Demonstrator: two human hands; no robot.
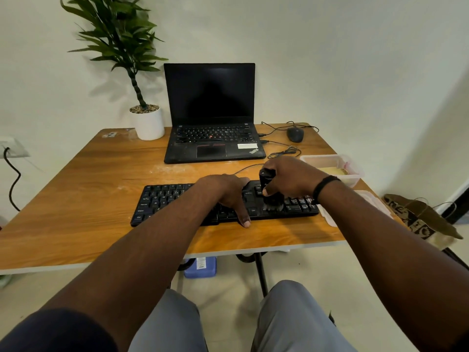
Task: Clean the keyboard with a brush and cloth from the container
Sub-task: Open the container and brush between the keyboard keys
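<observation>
Black keyboard (pixel 177 201): one; brush (pixel 269 189): one; hands: two.

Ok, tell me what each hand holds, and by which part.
The right hand grips the black brush by its handle top, bristles on the keyboard. The left hand holds nothing; it rests flat on the keyboard.

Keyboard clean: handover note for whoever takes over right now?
Left hand: flat on the keyboard, steadying it, thumb over the front edge.
Right hand: grip closed round the black brush, bristles down on the keys right of centre.
Container: open, on the table to the right, behind the keyboard; the cloth seems to lie inside.
Done: brush out and on the keys.
Left: finish brushing, wipe with the cloth. How much is already brushed cannot be told.
</observation>
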